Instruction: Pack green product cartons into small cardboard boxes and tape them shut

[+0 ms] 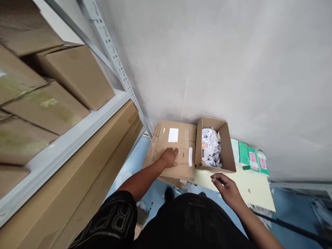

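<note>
My left hand (pixel 169 157) lies on a stack of flattened cardboard boxes (pixel 186 135), its fingers stretched over the top sheet. That sheet carries a white label (pixel 173 135) and a strip of white along its right part. My right hand (pixel 226 188) is held above the pale yellow tabletop (pixel 254 188), just in front of an open carton. Its fingers are curled, thumb tip close to the fingertips, and nothing shows between them. Inside the open carton (pixel 229 152) is a heap of torn white paper (pixel 211 147).
Several green-and-pink packets (pixel 252 159) lie along the wall behind the table. On the left, a metal shelf (pixel 111 103) holds several closed cartons (pixel 77 74), with long cardboard (pixel 103 155) below. Paper scraps litter the blue floor (pixel 153 193).
</note>
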### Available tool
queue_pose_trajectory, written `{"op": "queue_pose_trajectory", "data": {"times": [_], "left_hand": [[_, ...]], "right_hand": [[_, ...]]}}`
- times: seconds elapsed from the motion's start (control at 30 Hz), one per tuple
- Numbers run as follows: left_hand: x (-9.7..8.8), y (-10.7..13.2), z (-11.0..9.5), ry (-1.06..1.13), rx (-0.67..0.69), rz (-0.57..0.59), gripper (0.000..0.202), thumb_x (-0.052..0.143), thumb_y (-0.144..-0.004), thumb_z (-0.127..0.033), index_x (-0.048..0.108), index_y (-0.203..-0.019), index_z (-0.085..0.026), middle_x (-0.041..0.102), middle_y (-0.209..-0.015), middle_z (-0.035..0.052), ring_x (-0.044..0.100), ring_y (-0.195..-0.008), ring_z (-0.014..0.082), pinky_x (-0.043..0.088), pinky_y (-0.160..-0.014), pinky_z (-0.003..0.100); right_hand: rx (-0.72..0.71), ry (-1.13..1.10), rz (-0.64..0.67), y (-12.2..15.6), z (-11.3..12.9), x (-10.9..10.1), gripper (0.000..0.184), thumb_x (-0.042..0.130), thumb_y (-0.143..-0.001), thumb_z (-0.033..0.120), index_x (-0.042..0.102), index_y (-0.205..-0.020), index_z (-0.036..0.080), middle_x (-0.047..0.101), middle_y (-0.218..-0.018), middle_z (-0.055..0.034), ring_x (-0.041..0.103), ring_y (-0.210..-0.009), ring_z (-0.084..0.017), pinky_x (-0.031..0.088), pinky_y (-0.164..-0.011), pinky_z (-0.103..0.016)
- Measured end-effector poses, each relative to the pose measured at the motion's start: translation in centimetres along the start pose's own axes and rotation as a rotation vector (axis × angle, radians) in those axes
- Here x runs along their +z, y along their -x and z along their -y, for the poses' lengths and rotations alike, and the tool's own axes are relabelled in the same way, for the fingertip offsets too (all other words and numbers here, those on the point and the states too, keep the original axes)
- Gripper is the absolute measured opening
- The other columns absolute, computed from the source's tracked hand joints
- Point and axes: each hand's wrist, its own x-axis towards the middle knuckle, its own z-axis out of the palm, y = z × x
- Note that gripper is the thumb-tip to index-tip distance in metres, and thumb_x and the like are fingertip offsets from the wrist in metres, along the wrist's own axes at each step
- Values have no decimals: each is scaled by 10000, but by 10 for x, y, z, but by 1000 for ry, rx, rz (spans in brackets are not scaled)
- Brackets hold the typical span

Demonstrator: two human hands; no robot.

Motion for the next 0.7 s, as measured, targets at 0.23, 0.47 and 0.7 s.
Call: {"op": "queue_pose_trajectory", "data": {"times": [0.23, 0.47, 0.7], "left_hand": [[-50, 12, 0, -34, 83, -84, 742, 590, -893, -324, 393, -1567, -84, 678, -1254, 278, 692, -1081, 381, 518, -900, 453], [-142, 74, 39, 436, -501, -643, 421, 542, -913, -345, 695, -1242, -131, 779, -986, 142, 740, -1000, 325, 571, -882, 399], [-214, 119, -41, 1129, -140, -1359, 522, 800, -792, -390, 684, -1209, -98, 736, -1199, 96, 666, -1186, 257, 465, -1143, 450]], "right_hand": [[-116, 140, -107, 19, 37, 16, 232, 597, -956, 457, 702, -980, 251, 739, -1027, -65, 704, -929, -232, 558, -851, -348], [-66, 130, -194, 56, 14, 4, 232, 570, -973, 445, 696, -990, 251, 735, -1038, -58, 696, -946, -220, 549, -860, -343], [-20, 101, -216, 104, -32, -33, 281, 553, -965, 492, 699, -988, 253, 734, -1024, -77, 683, -957, -253, 549, -879, -384]]}}
